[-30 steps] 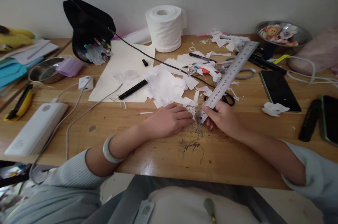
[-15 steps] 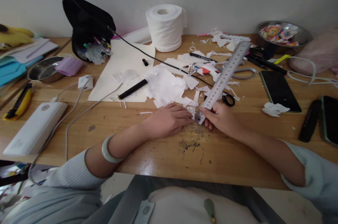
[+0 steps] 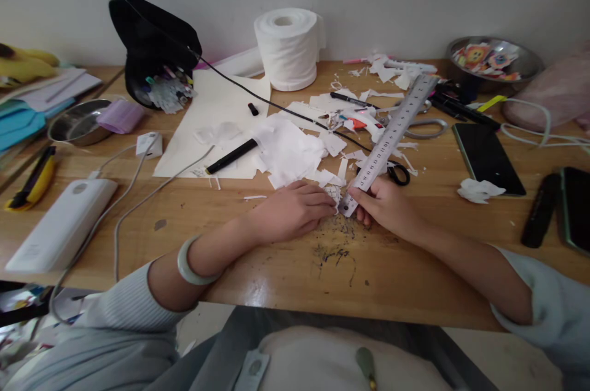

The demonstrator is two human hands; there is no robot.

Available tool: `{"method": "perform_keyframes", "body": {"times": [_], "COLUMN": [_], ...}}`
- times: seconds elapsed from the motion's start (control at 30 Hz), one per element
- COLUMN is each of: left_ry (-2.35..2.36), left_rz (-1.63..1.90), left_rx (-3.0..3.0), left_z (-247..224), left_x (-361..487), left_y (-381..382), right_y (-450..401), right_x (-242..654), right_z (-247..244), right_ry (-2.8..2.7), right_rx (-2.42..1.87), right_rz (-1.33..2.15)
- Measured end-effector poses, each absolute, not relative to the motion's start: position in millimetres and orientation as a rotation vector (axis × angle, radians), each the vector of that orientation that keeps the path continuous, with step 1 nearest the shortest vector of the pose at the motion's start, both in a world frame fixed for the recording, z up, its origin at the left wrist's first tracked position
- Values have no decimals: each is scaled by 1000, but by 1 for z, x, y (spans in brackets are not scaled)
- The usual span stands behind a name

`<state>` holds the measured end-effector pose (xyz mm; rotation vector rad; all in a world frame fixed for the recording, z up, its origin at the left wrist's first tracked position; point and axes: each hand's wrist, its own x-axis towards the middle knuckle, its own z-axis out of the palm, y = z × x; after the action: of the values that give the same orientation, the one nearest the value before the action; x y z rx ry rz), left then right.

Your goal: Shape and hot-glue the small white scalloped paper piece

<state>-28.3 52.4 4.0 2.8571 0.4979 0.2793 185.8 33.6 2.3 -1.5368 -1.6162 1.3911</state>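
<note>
A metal ruler (image 3: 391,142) slants up to the right, its lower end between the thumb and fingers of my right hand (image 3: 385,203). My left hand (image 3: 295,209) lies palm down on the wooden table, fingers together, their tips at a small white piece with dark lines (image 3: 332,193) beside the ruler's lower end. Whether the left fingers grip that piece is hard to tell. White paper scraps (image 3: 292,151) lie just beyond both hands. Black-handled scissors (image 3: 399,173) rest right of the ruler. Dark marks (image 3: 338,252) cover the wood below the hands.
A tissue roll (image 3: 286,50) stands at the back. A black marker (image 3: 232,156) lies on a white sheet (image 3: 216,90). On the left are a power bank (image 3: 62,225) and cables; on the right, a phone (image 3: 489,157) and a metal bowl (image 3: 495,62). A black cable crosses the scene.
The ruler's lower end has shifted very slightly to the left. Both hands stay in nearly the same place.
</note>
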Motion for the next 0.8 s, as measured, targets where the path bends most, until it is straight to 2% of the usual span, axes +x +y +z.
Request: {"method": "perform_keyframes", "body": {"times": [0.37, 0.57, 0.67, 0.8], "left_ry": [486, 498, 496, 521], "left_rz": [276, 298, 310, 294], "left_rx": [2840, 2817, 2811, 2790], "left_z": [5, 5, 5, 7], "left_x": [-28, -28, -28, -27], "left_y": [52, 52, 52, 51], "right_y": [33, 44, 53, 63], "right_x": [185, 219, 254, 297], "right_z": [1, 14, 29, 43], "right_ry": [-1616, -1722, -1854, -1803], "right_rx": [-1554, -1447, -1694, -1971], "right_rz": [1424, 1536, 1536, 1343]}}
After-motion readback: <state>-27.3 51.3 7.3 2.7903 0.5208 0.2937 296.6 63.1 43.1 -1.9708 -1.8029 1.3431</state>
